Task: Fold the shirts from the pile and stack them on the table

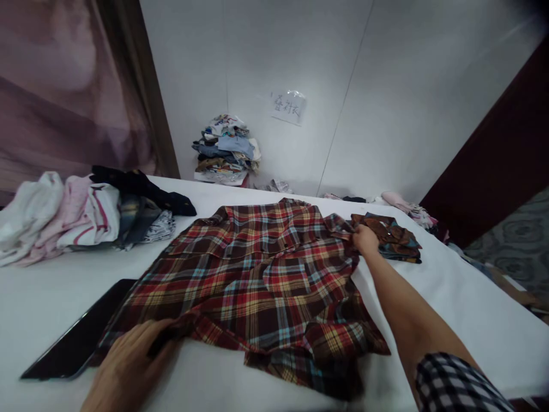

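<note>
plaid shirt gripped by both hands, left hem, right sleeve.

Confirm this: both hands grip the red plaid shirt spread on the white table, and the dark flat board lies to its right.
Not quite. In the head view the dark flat board lies to the left of the plaid shirt; left hand and right hand do grip it on the white table.

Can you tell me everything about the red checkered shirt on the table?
The plaid shirt looks like soft woven cloth, checked in red, dark brown, yellow and light blue. It lies spread out flat on the white table, a bit wrinkled, with its near edge folded over. The left hand holds the near edge and the right hand grips the far right part. Its left side lies over a flat black board.
</note>
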Tool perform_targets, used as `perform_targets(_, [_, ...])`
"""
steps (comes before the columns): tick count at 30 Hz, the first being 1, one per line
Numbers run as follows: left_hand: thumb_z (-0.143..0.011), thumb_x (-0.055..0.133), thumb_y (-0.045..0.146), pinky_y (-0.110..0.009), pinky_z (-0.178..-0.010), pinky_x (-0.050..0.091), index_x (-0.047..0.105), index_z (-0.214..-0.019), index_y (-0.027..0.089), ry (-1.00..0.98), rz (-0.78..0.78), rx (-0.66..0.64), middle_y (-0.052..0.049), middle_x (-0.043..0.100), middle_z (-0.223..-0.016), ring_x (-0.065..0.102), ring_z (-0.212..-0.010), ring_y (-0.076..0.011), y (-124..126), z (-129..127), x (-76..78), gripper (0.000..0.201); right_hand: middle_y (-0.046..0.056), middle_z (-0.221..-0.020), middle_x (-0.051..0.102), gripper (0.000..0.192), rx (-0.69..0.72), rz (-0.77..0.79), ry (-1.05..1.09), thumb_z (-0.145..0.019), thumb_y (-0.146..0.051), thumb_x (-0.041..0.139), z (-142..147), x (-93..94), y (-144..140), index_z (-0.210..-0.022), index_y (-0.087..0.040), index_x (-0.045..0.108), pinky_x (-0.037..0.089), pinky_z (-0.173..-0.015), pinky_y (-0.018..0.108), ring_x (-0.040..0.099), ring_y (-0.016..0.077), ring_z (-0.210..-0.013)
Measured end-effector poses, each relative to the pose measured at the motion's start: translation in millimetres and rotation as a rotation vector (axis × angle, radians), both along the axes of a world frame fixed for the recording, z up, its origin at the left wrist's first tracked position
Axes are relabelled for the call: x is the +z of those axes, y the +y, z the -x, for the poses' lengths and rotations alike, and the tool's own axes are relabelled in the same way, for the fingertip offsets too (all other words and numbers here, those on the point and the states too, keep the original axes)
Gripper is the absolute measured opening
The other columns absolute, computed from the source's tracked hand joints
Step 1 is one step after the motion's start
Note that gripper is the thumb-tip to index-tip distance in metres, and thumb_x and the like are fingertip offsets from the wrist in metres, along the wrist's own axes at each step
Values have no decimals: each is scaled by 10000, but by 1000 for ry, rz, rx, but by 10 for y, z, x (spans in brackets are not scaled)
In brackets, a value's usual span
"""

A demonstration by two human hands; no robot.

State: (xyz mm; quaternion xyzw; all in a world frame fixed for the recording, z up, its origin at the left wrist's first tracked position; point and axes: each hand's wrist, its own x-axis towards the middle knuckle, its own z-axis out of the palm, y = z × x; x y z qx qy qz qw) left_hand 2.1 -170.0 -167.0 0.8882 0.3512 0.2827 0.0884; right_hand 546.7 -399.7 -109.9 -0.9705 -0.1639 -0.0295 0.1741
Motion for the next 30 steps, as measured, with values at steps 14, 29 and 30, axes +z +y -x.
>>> perform_targets(14, [-730,546,358,-398,-920,550,623,-834,286,-59,-12,-107,-18,763,-994,657,-1076,-279,3,69,-41,148,99,-1195,668,438,181,-517,-7,-745,-381,593,552,-512,-823,-1134,-190,661,405,-1047,473,569,289,-1172])
perform_targets(29, [-842,518,416,-380,-901,493,681,-1013,267,52,-76,-253,-38,685,-1007,644,-964,-227,-170,-72,215,279,43,-1408,548,643,364,-740,412,-732,-400,734,2540,-456,-1759,-1347,-324,562,542,-901,382,571,278,-1201])
perform_targets(30, [-845,513,415,-381,-914,487,674,-968,246,16,-68,-240,-49,682,-1025,639,-980,-227,-193,-87,255,264,30,-1425,533,641,413,-707,397,-722,-382,740,2573,-448,-1729,-1338,-340,569,520,-948,401,536,287,-1251])
